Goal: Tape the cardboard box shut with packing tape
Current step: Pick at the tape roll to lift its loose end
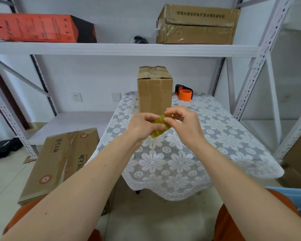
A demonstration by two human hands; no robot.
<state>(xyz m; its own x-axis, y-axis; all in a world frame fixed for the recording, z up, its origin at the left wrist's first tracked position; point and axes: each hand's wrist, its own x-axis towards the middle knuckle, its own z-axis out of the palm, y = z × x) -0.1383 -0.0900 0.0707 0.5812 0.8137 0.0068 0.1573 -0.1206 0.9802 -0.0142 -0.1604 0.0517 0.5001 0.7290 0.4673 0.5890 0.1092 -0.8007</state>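
Your left hand [143, 126] and right hand [184, 122] both pinch a crinkled, yellowish strip of tape [161, 126] near the upright, smooth cardboard box [154, 91] on the lace tablecloth [189, 153].

Near tablecloth [172, 162] bare, free; cardboard box [155, 91] and tape dispenser [184, 93] block far edge.

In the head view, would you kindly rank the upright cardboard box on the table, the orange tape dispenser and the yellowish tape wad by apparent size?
1. upright cardboard box, clearly largest.
2 and 3. tape wad and orange tape dispenser look alike; the wad, held by the left hand and right hand, is nearer and partly hidden, so no ranking.
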